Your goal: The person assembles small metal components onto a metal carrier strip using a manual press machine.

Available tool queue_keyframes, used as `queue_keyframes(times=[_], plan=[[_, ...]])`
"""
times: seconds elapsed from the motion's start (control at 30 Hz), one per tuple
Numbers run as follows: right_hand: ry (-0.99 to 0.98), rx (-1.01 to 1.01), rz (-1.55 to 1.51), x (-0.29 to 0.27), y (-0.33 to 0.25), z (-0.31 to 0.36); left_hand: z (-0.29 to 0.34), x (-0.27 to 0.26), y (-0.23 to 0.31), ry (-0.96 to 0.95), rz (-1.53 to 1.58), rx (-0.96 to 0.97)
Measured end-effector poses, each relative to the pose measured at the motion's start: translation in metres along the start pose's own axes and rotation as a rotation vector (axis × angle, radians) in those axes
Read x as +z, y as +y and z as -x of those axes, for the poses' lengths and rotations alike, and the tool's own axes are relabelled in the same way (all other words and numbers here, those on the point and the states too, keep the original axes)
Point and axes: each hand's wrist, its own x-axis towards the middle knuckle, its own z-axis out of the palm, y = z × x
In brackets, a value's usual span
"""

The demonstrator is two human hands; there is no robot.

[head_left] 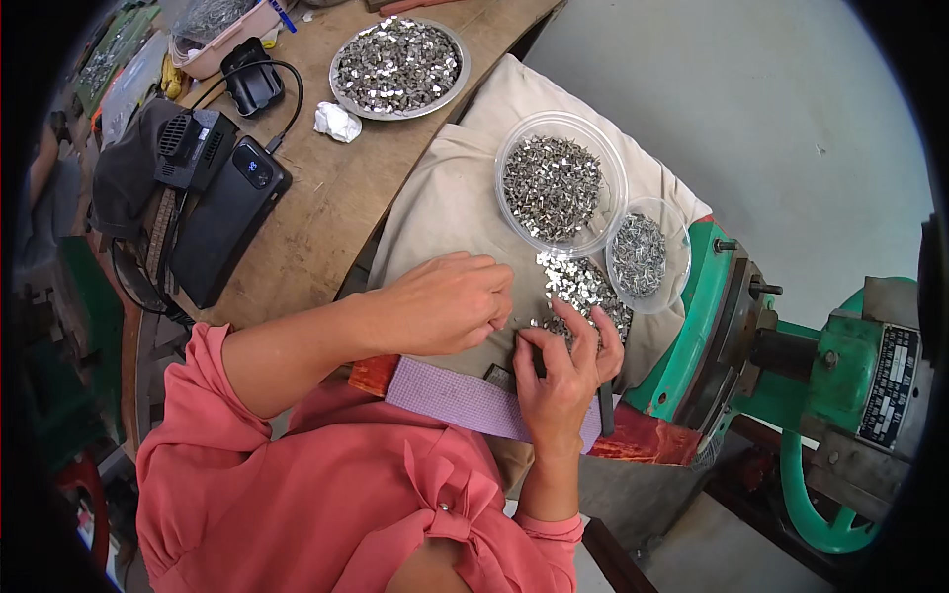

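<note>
Lying on a beige cloth (435, 222), just below a clear round tub (615, 158): a loose heap of small shiny metal pieces (583, 289). Long axis of the heap slanting from upper left to lower right; single pieces seemingly pointing in mixed directions, too small to trace. At its near edge, the right hand (568, 381), with thumb and forefinger tips close together, other fingers apart and bent over the heap; cannot tell whether pinching a piece. To the left, the left hand (450, 301), grip curled inward, pointing right, contents hidden. Beside the right hand, a dark bar (606, 407), long axis running toward and away from the body. Right of the heap, a smaller clear tub (676, 252).
</note>
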Motion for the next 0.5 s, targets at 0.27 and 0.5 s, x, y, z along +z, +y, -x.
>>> queue_keyframes(times=[0.27, 0.5], plan=[[0.039, 0.084, -0.126, -0.02, 0.0, 0.031, -0.003, -0.001, 0.001, -0.03, -0.017, 0.003], [-0.045, 0.018, -0.107, -0.016, -0.005, 0.044, -0.003, 0.001, -0.001, -0.075, -0.015, 0.083]])
